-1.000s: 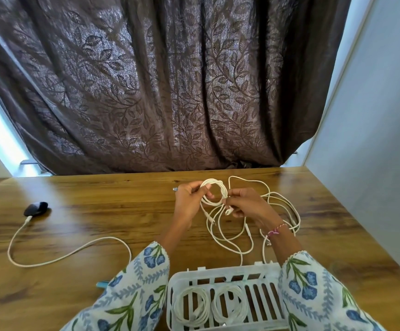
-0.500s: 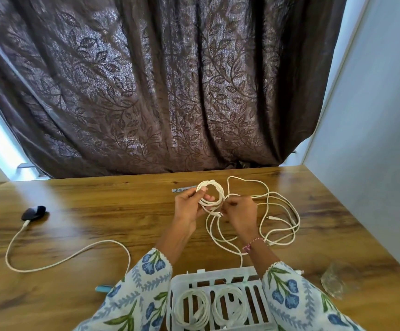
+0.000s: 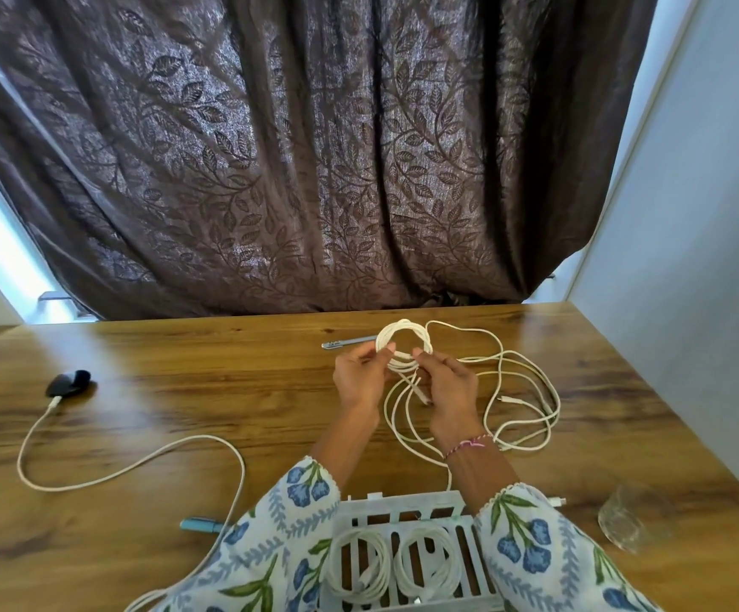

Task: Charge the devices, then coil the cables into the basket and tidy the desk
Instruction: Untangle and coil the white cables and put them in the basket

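Observation:
Both hands hold one white cable above the wooden desk. My left hand pinches the small wound coil at its left side. My right hand grips the same cable just right of that, with a loose plug end hanging below its fingers. The rest of this cable lies in slack loops on the desk to the right. A white slatted basket sits at the near edge between my sleeves, with two coiled white cables inside.
A black device lies at the far left with a long white cable plugged in, trailing toward me. A silver pen lies behind the coil, a teal pen near my left sleeve, clear plastic wrap at right. A wall borders the right.
My right hand has slid up from below the coil to its right side. The coil looks slightly thicker and the slack loops on the desk have shifted.

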